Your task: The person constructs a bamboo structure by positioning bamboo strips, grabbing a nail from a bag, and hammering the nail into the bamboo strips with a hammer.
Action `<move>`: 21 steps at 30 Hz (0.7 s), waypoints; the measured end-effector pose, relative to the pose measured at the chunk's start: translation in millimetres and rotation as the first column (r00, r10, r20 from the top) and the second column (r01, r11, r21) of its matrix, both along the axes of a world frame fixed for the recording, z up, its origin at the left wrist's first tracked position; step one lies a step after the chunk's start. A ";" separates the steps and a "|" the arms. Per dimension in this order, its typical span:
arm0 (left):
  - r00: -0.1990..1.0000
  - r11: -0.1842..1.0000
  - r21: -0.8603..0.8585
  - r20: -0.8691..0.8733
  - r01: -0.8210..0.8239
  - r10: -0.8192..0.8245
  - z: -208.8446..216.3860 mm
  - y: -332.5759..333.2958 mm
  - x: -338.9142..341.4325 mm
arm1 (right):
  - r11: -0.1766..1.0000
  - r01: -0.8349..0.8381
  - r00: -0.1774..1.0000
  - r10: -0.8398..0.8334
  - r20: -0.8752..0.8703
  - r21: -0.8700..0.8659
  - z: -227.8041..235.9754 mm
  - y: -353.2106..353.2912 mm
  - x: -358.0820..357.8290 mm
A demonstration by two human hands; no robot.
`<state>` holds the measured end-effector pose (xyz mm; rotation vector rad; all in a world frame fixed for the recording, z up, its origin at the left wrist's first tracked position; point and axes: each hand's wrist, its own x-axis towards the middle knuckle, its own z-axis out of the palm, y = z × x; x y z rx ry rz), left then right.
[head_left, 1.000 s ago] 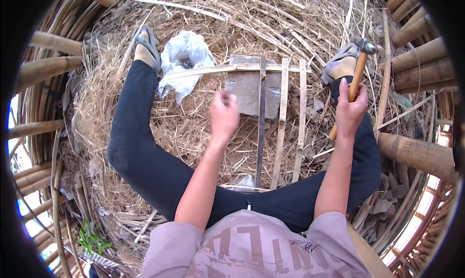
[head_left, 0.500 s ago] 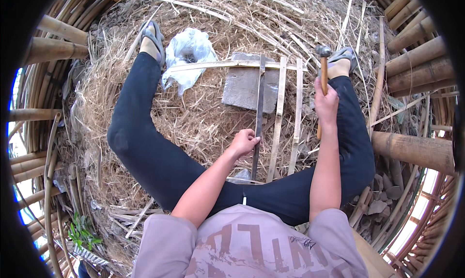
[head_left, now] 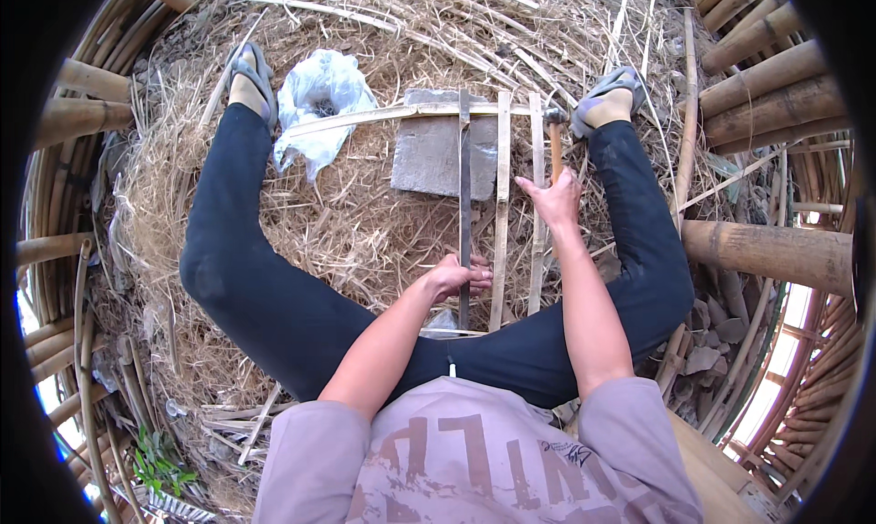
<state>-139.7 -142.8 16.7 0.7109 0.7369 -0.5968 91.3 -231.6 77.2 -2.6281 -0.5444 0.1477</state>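
My left hand (head_left: pixel 451 278) is closed around the near part of a dark flat strip (head_left: pixel 464 214), its fingers reaching past the right side. My right hand (head_left: pixel 558 201) grips the wooden handle of a hammer (head_left: pixel 556 150), thumb sticking out to the left. The hammer's metal head is at the far end of the rightmost pale bamboo strip (head_left: pixel 537 223); whether they touch I cannot tell. Another pale strip (head_left: pixel 501 223) lies between that one and the dark strip. All three meet a crosswise bamboo strip (head_left: pixel 383 113) at their far ends. A grey block (head_left: pixel 424 163) lies underneath.
My outstretched legs (head_left: pixel 242 214) flank the work. Left of the block is a crumpled clear plastic bag (head_left: pixel 342 86) with small dark contents. Shavings and loose strips cover the ground. A thick bamboo pole (head_left: pixel 766 255) juts in at right, and bamboo walls curve round both sides.
My right hand has brought the hammer left, from above my right leg to the rightmost strip's far end. My left hand has slid slightly nearer along the dark strip. The whole view has shifted.
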 end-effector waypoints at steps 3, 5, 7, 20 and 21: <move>1.000 1.000 -0.019 0.006 -0.007 0.007 -3.5 -0.8 0.5 | 0.999 0.049 0.995 -0.050 -0.081 -0.014 2.7 0.3 -1.2; 1.000 1.000 -0.029 0.012 -0.005 0.005 -5.9 -0.7 -1.2 | 0.996 0.089 0.982 -0.092 -0.162 -0.025 4.8 1.3 -3.4; 1.000 0.998 -0.047 0.004 -0.030 0.030 -4.9 -3.0 0.5 | 0.992 0.117 0.978 -0.124 -0.167 -0.055 -1.8 -2.9 1.6; 0.998 0.984 -0.170 0.001 -0.058 0.059 -11.1 -2.9 3.0 | 0.993 0.110 0.986 -0.115 -0.124 -0.048 -11.0 -1.7 9.2; 0.998 0.983 -0.174 -0.007 -0.059 0.059 -11.3 -3.1 2.3 | 0.993 0.110 0.985 -0.116 -0.126 -0.049 -10.7 -1.4 9.2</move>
